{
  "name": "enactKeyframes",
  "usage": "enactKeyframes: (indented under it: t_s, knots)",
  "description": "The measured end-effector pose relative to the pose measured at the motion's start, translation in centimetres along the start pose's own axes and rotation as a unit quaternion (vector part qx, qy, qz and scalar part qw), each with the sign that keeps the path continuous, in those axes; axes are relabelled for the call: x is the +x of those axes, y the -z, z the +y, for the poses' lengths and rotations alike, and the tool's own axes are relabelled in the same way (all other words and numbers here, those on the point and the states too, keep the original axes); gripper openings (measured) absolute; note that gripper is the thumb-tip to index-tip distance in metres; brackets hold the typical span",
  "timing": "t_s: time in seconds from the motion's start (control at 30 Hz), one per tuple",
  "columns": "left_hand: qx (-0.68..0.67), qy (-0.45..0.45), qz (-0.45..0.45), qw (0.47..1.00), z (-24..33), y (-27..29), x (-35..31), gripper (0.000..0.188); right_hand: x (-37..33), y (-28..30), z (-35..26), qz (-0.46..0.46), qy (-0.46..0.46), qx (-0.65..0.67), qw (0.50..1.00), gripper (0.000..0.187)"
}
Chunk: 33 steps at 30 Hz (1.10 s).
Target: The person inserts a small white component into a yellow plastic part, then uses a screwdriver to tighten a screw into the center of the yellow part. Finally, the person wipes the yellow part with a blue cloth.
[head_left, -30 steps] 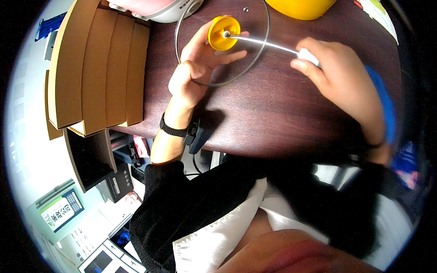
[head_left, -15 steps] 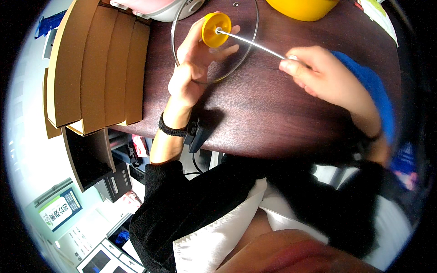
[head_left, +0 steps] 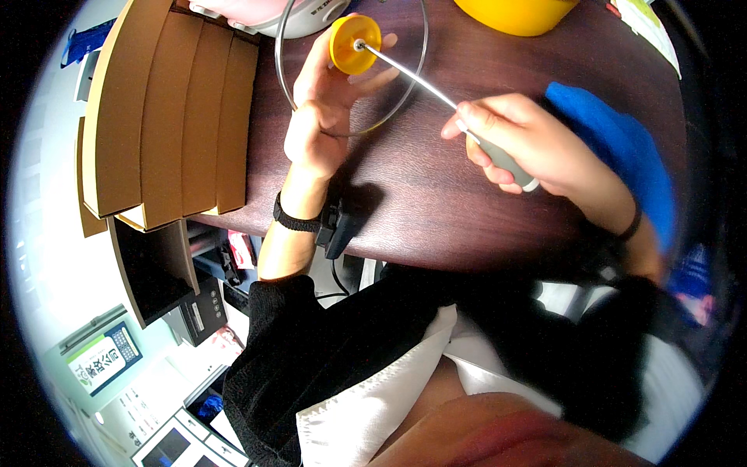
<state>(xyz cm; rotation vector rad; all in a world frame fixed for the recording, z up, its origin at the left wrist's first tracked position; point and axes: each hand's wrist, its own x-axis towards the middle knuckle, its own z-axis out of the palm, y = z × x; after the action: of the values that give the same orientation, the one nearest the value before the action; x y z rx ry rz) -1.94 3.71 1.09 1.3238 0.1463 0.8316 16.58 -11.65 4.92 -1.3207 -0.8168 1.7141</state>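
Observation:
My left hand (head_left: 317,128) holds a clear glass pot lid (head_left: 401,101) with a thin metal rim. Its thumb is at the rim, and its other fingers reach behind the glass and the yellow knob (head_left: 342,56). A small metal screw (head_left: 359,45) shows in the knob's middle. In my right hand (head_left: 525,124) is a screwdriver (head_left: 506,165) with a grey handle. Its long metal shaft slants up to the left, and the tip meets the screw. The right fingers are wrapped round the handle.
Brown cardboard dividers (head_left: 167,117) stand along the left side of the dark wooden table (head_left: 436,210). A pink and white appliance (head_left: 264,14) and a yellow container (head_left: 517,15) are at the far edge. Blue cloth (head_left: 615,140) lies beyond my right wrist.
The lid and my left hand have shifted slightly left. My right hand has moved a little left and down and turned, so the screwdriver's grey handle now shows.

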Motion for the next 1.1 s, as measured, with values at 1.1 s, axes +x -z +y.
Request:
enactKeyframes:
  t_s: [1.1]
  knots:
    - [-0.107,0.11,-0.021,0.988,0.3,-0.5,-0.2,0.081,-2.2,2.6,-2.3,0.242,0.288,-0.633,0.677,0.03]
